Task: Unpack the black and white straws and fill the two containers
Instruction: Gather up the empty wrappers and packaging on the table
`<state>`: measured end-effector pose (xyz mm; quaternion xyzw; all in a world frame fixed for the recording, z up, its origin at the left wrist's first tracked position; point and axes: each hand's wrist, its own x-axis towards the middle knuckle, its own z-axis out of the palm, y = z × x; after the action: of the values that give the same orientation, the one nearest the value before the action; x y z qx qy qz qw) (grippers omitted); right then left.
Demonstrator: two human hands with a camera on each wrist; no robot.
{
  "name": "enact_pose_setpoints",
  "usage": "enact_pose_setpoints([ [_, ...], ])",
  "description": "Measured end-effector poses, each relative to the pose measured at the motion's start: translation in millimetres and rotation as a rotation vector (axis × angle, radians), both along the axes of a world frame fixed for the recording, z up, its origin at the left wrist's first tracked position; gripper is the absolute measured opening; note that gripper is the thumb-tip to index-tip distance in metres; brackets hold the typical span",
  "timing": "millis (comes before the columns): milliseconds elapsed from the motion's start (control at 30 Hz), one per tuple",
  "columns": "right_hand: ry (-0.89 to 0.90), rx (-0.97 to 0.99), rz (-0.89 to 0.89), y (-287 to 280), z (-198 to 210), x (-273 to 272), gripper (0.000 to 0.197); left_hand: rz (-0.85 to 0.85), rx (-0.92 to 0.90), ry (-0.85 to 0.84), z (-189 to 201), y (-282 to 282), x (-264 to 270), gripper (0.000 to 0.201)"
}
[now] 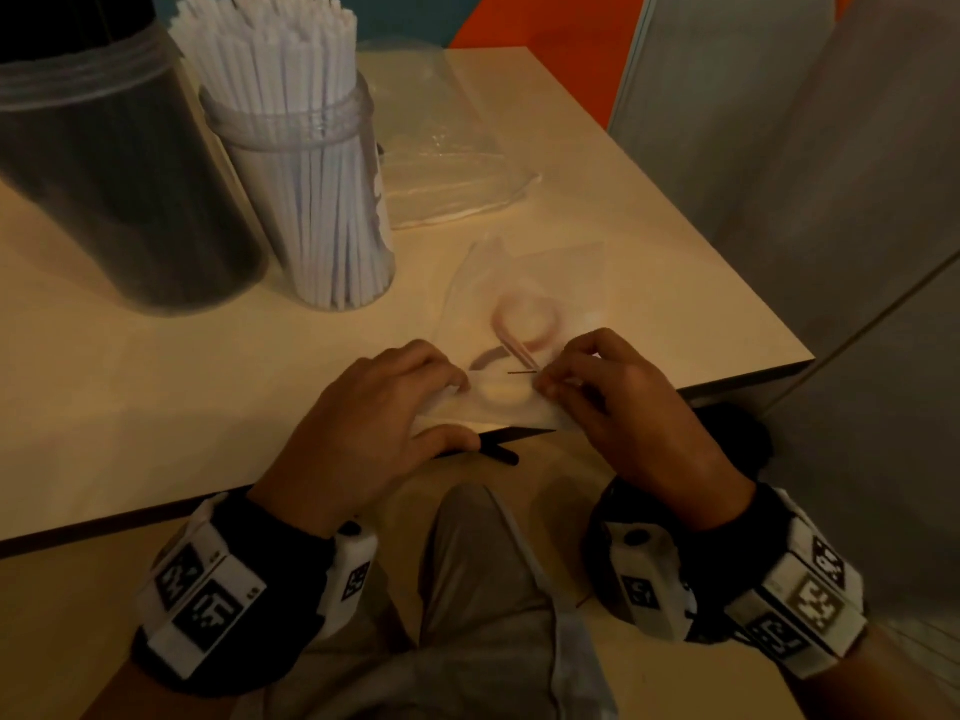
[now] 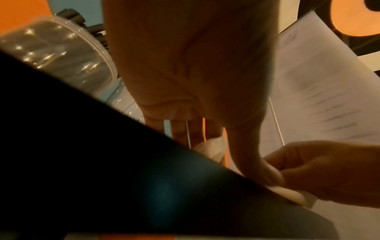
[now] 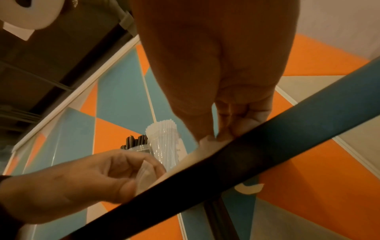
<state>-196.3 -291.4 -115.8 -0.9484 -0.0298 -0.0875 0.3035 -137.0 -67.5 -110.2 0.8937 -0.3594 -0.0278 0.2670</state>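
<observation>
Two clear containers stand at the back left of the table: a wide one (image 1: pixel 119 200) packed with black straws and a narrower one (image 1: pixel 306 200) full of white straws. A flat, clear plastic bag (image 1: pixel 519 314) lies at the table's front edge. My left hand (image 1: pixel 462 410) pinches its near left corner between thumb and fingers. My right hand (image 1: pixel 550 392) pinches the near right edge. The left wrist view shows my left hand (image 2: pixel 236 152), its thumb pressed on the bag (image 2: pixel 320 91), and my right hand (image 2: pixel 329 170) beside it. The right wrist view shows both containers (image 3: pixel 164 146) beyond my right hand (image 3: pixel 222 134).
More crumpled clear plastic bags (image 1: pixel 447 163) lie behind the white-straw container. A slim dark object (image 1: pixel 498 449) sits under the bag by my left thumb; I cannot tell what it is. The table's edge (image 1: pixel 727 376) and corner are just right of my hands. A grey wall (image 1: pixel 805 148) stands beyond.
</observation>
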Motion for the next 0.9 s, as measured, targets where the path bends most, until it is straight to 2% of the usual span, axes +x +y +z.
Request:
enact_pose_setpoints([
  [67,0.116,-0.016,0.060,-2.9,5.2,-4.3,0.044,-0.037,0.048,0.045,3.4,-0.1,0.6,0.054],
  [133,0.190,-0.084,0.109,-6.6,7.9,-6.7,0.056,-0.050,0.060,0.092,6.7,-1.1,2.2,0.054],
  [267,0.028,-0.050,0.100,-12.1,2.4,-7.3,0.026,-0.106,-0.005,0.110,7.7,-0.6,1.8,0.055],
  [333,-0.013,-0.014,0.068,-13.0,2.5,-6.9,0.018,-0.137,-0.068,0.073,7.4,-0.6,-3.6,0.055],
  [500,0.013,0.094,0.011,-10.4,7.8,-7.9,0.014,-0.144,-0.222,-0.108,5.7,-1.7,-12.0,0.059],
  [633,0.093,0.195,-0.028,-8.4,9.6,-4.5,0.011,-0.147,-0.261,-0.229,6.7,-3.4,-13.3,0.049],
  [767,0.142,0.229,-0.025,-8.0,10.5,0.1,0.011,-0.202,-0.281,-0.296,7.1,-3.9,-10.6,0.033],
  [833,0.137,0.218,-0.023,-8.5,10.1,0.7,0.012,-0.166,-0.244,-0.323,4.2,-3.9,-6.8,0.024],
  [900,0.124,0.191,-0.023,-8.4,8.2,1.5,0.015,-0.077,-0.251,-0.266,0.0,-3.8,-4.3,0.021],
])
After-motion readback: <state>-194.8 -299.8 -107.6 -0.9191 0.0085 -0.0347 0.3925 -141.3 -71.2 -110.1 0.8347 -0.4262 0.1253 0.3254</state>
